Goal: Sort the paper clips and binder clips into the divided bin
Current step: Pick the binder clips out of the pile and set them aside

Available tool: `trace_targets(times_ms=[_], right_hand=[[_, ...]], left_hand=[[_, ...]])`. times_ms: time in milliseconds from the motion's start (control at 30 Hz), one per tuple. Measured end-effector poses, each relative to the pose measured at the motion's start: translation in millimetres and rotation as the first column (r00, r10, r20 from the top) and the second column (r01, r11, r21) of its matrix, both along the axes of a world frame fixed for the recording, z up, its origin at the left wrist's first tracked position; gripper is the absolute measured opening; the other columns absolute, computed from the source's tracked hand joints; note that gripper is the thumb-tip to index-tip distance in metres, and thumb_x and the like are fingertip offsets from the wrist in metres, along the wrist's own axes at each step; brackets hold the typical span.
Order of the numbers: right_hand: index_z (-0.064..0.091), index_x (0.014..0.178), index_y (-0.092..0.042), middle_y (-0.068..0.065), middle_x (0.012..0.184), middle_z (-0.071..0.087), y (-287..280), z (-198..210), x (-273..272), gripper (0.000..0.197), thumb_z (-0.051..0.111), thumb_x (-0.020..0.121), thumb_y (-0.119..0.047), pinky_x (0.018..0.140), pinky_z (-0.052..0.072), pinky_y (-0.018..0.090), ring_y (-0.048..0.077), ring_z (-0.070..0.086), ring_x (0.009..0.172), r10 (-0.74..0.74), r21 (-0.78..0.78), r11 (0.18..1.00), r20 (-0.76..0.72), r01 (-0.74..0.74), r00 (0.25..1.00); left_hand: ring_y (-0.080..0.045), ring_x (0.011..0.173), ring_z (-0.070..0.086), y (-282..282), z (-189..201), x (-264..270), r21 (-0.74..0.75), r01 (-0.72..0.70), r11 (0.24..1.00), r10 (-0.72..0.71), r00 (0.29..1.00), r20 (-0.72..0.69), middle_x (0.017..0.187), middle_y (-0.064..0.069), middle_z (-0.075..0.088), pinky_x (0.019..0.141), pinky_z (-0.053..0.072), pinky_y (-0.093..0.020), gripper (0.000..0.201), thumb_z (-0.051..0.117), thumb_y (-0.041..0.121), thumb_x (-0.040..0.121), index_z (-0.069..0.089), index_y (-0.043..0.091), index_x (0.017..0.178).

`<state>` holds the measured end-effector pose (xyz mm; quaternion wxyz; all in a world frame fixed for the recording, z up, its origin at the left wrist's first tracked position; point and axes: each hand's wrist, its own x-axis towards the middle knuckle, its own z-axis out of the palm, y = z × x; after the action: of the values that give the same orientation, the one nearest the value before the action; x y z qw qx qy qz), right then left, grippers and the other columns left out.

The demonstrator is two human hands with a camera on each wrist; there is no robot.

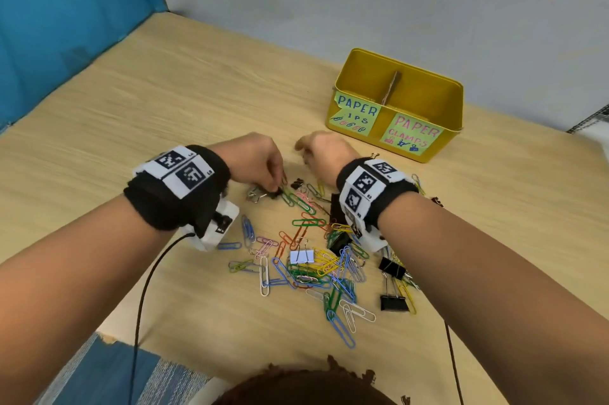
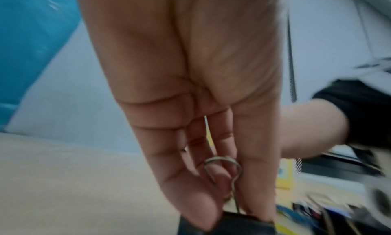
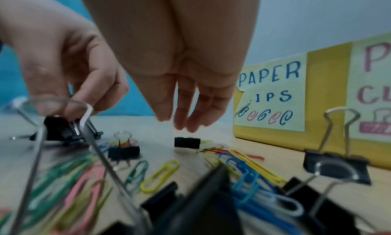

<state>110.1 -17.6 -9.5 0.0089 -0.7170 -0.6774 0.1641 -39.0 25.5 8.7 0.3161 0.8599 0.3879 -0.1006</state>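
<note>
Pinching a black binder clip (image 2: pixel 222 222) with our left hand (image 1: pixel 255 160) at 12 o'clock of the pile, we are lifting it straight so no paper clips (image 1: pixel 306 223) are following. Our right hand (image 1: pixel 324 154) is hovering with loose, empty fingers; the divided bin (image 1: pixel 395 108) is waiting at 2 o'clock.

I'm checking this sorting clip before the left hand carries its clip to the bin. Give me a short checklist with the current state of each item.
1. Left hand has a hold on a black metal binder clip: ok, fingers pinch it at the wire handle.
2. Clip lifted off the wooden table: cannot tell.
3. Yellow divided metal bin stands upright with its top open: ok.
4. Target compartment marked: ok, the green PAPER CLAMPS label is on the bin's right half.
5. Right hand out of the way: not ok, it hangs open between the left hand and the bin.
6. Sorting finished: not ok, coloured paper clips lie on the table.
</note>
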Motion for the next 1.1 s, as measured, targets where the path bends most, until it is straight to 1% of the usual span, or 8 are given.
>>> trace_targets(times_ms=[133,200,367,533,633,800,933,1100], right_hand=[[0.034,0.144,-0.025,0.005,0.147,0.039,0.4,4.7,16.6,0.065,0.045,0.088,0.006,0.099,0.048,0.043,0.032,0.046,0.126,0.087,-0.194,0.980,0.183,-0.051,0.979],[0.026,0.148,-0.021,0.002,0.155,0.027,-2.1,6.9,23.3,0.065,0.040,0.090,0.005,0.105,0.043,0.043,0.032,0.042,0.132,0.153,-0.316,0.946,0.246,-0.070,0.957],[0.034,0.143,-0.009,0.015,0.141,0.047,-12.8,23.3,25.7,0.049,0.035,0.094,-0.003,0.100,0.042,0.035,0.031,0.047,0.128,0.084,-0.320,0.947,0.249,0.000,0.965],[0.041,0.137,-0.006,0.018,0.131,0.054,-20.1,23.8,15.3,0.045,0.040,0.092,-0.002,0.090,0.047,0.035,0.032,0.054,0.118,-0.026,-0.302,0.950,0.177,0.079,0.984],[0.038,0.142,-0.013,0.015,0.137,0.051,-21.0,22.8,3.7,0.054,0.037,0.090,0.003,0.098,0.045,0.036,0.030,0.051,0.123,-0.051,-0.261,0.964,0.026,0.056,0.998],[0.039,0.142,-0.017,0.006,0.146,0.042,-15.5,15.0,-23.0,0.058,0.039,0.089,0.006,0.105,0.043,0.039,0.028,0.047,0.128,0.233,-0.235,0.947,0.037,-0.218,0.972],[0.034,0.146,-0.020,0.004,0.155,0.030,-16.8,15.3,-27.9,0.059,0.033,0.092,0.005,0.112,0.035,0.041,0.029,0.036,0.137,0.430,-0.404,0.842,0.101,-0.358,0.897],[0.057,0.125,-0.017,0.006,0.131,0.055,-20.4,21.8,0.9,0.034,0.048,0.093,-0.010,0.095,0.044,0.031,0.023,0.053,0.118,0.082,-0.200,0.978,0.096,-0.062,0.992]], left_hand=[[-0.002,0.052,0.057,15.7,12.5,-11.8,-0.023,-0.126,0.992,0.127,0.989,0.080,0.068,0.005,0.062,0.051,0.044,-0.012,0.019,0.069,0.003,0.077,0.071,0.015,0.092],[-0.011,0.066,0.059,23.0,11.8,-14.4,0.052,-0.182,0.982,0.173,0.976,0.131,0.078,0.002,0.062,0.062,0.045,-0.019,0.026,0.065,0.001,0.079,0.070,0.014,0.101],[-0.023,0.116,0.051,23.6,-0.7,-15.9,0.239,-0.185,0.953,0.162,0.980,0.112,0.130,-0.005,0.050,0.095,0.041,-0.030,0.040,0.060,0.004,0.084,0.059,0.019,0.122],[-0.026,0.115,0.047,3.4,-10.6,-12.8,0.335,-0.169,0.927,0.148,0.985,0.089,0.119,-0.008,0.048,0.095,0.041,-0.033,0.032,0.061,0.003,0.081,0.060,0.015,0.110],[-0.024,0.108,0.044,-8.0,-12.9,-16.2,0.476,-0.216,0.852,0.175,0.976,0.129,0.116,-0.007,0.048,0.090,0.038,-0.032,0.032,0.060,0.001,0.080,0.059,0.015,0.109],[-0.015,0.080,0.054,-21.2,-6.5,-25.4,0.222,-0.161,0.962,0.156,0.987,0.042,0.085,-0.001,0.062,0.070,0.037,-0.022,0.013,0.064,0.007,0.078,0.069,0.015,0.087],[-0.022,0.104,0.059,-21.5,-13.1,-31.5,0.239,-0.171,0.956,0.179,0.984,-0.012,0.118,-0.006,0.064,0.086,0.044,-0.026,0.035,0.061,0.009,0.080,0.067,0.015,0.114],[-0.026,0.119,0.051,-26.7,-22.5,-35.0,0.204,-0.119,0.972,0.142,0.985,-0.101,0.130,-0.009,0.048,0.101,0.044,-0.036,0.049,0.063,0.013,0.080,0.056,0.021,0.128]])
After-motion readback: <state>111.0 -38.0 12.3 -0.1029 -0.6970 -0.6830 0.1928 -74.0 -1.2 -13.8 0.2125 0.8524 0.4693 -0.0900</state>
